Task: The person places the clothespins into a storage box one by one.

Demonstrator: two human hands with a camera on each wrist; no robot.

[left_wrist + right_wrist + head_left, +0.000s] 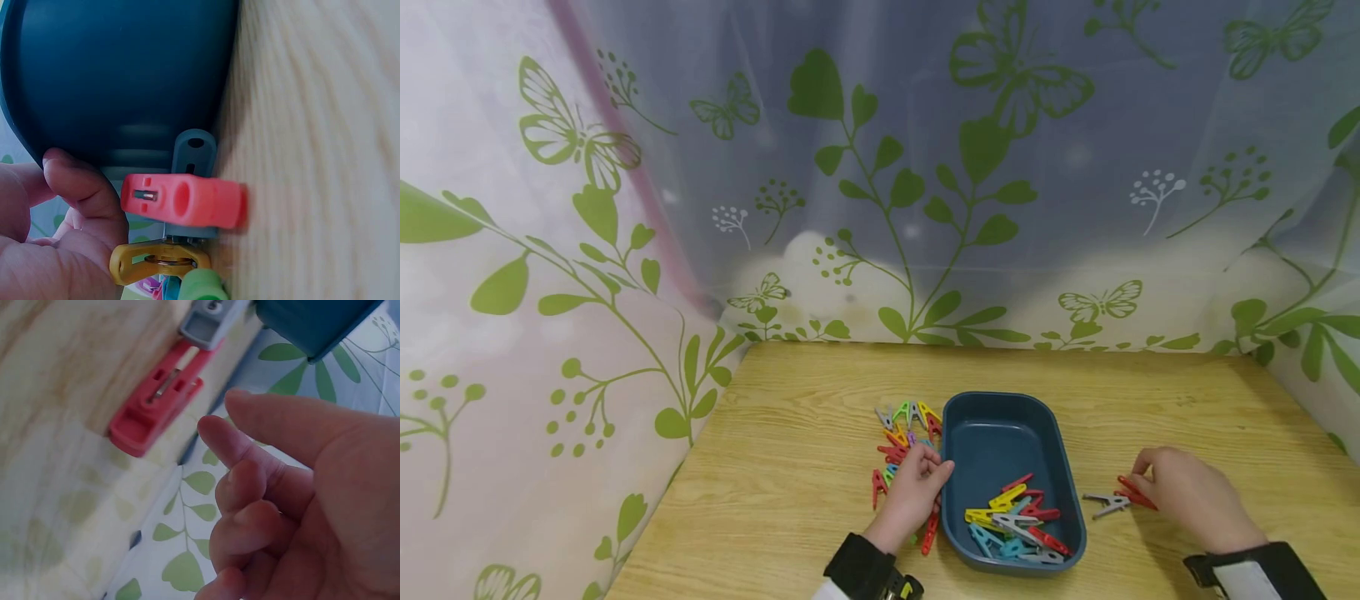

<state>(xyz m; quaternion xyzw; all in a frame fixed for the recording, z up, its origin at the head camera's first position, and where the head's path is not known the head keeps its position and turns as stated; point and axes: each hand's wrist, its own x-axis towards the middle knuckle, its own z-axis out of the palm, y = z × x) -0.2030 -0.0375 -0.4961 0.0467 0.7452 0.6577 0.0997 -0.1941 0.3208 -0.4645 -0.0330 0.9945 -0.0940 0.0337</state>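
Observation:
A dark blue plastic tray (pixel 1011 433) stands on the table, with several red, yellow, grey and teal clothespins (pixel 1015 521) in its near end. At its left rim my left hand (pixel 913 492) holds the edge between thumb and curled fingers. Beside and partly behind that hand lies a pile of mixed-colour clothespins (pixel 895 454). Right of the tray, my right hand (pixel 1195 496) hovers by a red clothespin (pixel 159 400), fingers loosely curled and apart from it in the right wrist view. A grey clothespin (pixel 1108 503) meets the red one; I cannot tell whether they are clipped together.
The wood-grain table (pixel 805 433) ends at a hanging curtain (pixel 887 208) printed with green leaves and butterflies, which also closes off the left and right sides. In the left wrist view, a red clothespin (pixel 187 200) and a yellow one (pixel 156 259) stand close against the tray's outer wall.

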